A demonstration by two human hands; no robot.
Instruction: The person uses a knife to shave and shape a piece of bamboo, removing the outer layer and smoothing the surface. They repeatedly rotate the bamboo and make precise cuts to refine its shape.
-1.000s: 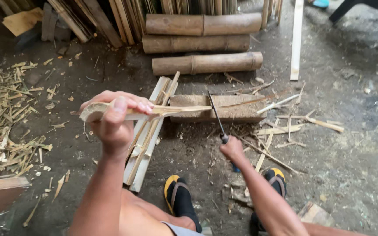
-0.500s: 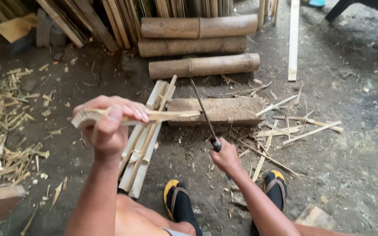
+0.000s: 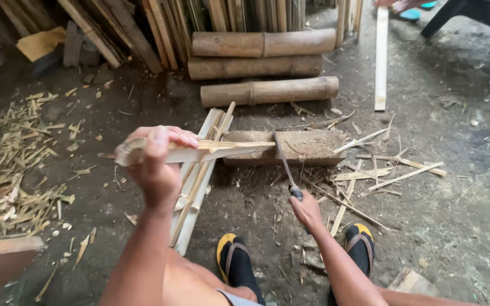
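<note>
Left hand (image 3: pixel 155 170) grips a bamboo strip (image 3: pixel 199 152) level; right hand (image 3: pixel 306 209) is closed around a knife (image 3: pixel 286 164) whose blade meets the strip's tip above a wooden block (image 3: pixel 313 148)

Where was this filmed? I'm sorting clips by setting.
Probably a rough bamboo-working yard with a dirt floor: thick round bamboo logs lie stacked, pale split bamboo scraps litter the ground, and a worn wooden chopping block sits there.

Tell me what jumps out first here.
Centre frame, the left hand grips a pale split bamboo strip held level, while the right hand sets a dark knife blade against its tip. Behind them, three thick bamboo logs lie stacked on the dirt floor.
</note>
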